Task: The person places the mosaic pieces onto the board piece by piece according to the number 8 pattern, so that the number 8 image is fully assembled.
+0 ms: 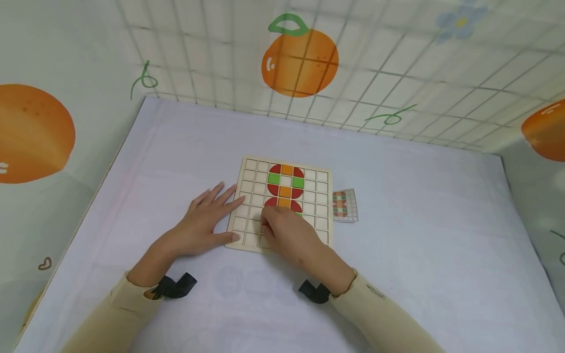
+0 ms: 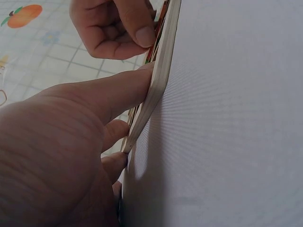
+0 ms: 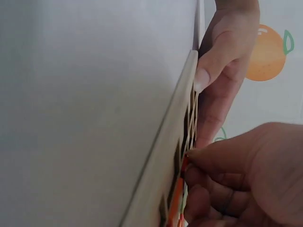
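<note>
A square wooden grid board lies flat in front of me, with red quarter-round, orange square and green square tiles set in its middle columns. My left hand is spread at the board's left side, fingertips and thumb resting on its edge. Over the lower middle of the board, my right hand has its fingers curled down. In the right wrist view its thumb and forefinger pinch a small red tile at the grid, mostly hidden by the fingers. An orange tile sits close by. The hand covers the lower tiles in the head view.
A small printed card with a matching coloured grid pattern lies against the board's right edge, partly overlapped by it. A pale cloth covers the table. Behind stands a grid-patterned wall panel with orange fruit drawings.
</note>
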Demonstrator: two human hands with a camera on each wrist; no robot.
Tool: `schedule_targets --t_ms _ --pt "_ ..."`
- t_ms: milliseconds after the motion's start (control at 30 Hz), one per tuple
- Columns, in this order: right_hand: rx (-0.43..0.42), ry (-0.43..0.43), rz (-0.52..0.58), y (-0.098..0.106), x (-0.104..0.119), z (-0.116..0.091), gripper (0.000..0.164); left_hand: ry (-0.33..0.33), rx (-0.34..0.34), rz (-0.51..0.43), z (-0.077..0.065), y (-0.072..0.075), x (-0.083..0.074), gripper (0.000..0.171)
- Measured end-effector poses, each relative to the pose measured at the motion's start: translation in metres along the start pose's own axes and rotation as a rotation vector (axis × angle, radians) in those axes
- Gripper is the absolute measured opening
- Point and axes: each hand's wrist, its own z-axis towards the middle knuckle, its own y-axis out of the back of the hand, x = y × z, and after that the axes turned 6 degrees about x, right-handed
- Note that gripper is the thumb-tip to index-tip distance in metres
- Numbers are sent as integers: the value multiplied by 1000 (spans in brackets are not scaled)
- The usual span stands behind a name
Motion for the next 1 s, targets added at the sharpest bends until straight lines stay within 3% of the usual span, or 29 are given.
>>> schedule_targets --t_ms 200,333,567,733,900,1000 --pt "-41 33 -72 2 -3 -7 7 -16 7 -1 2 -1 -1 87" --pt "-88 23 -49 11 -11 -21 10 -29 8 -5 5 -2 -1 87" --pt "-269 -104 58 33 -48 -73 14 6 26 25 4 -6 4 88" --pt "-402 -117 58 32 -76 -114 15 14 37 29 -2 -5 6 90" --pt "-437 -160 15 29 -82 -138 29 39 24 35 -14 -7 12 90" --pt "-436 -162 -57 33 -88 -151 49 93 -14 24 -28 -3 14 92"
